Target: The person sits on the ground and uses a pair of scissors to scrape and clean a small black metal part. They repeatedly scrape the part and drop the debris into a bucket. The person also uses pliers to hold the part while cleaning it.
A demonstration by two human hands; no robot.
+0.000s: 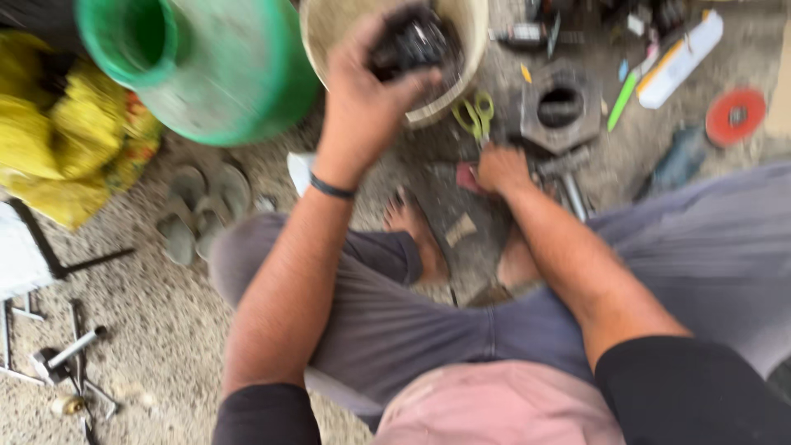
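My left hand [362,91] is raised over a cream bucket [470,58] and is closed around a dark, greasy metal part [409,41]. A black band circles that wrist. My right hand [501,169] rests low on the floor, fingers curled beside a grey metal rod or tool [568,177]; the blur hides whether it grips it. A small red piece [466,177] lies just left of that hand. I sit with grey-trousered knees apart and bare feet [416,235] on the gravelly ground.
A large green container [214,66] lies at the upper left beside a yellow sack [58,132]. Green-handled scissors [475,115], a hexagonal metal block [560,107], a red disc [736,115], sandals [202,206] and loose metal bits [66,354] lie around.
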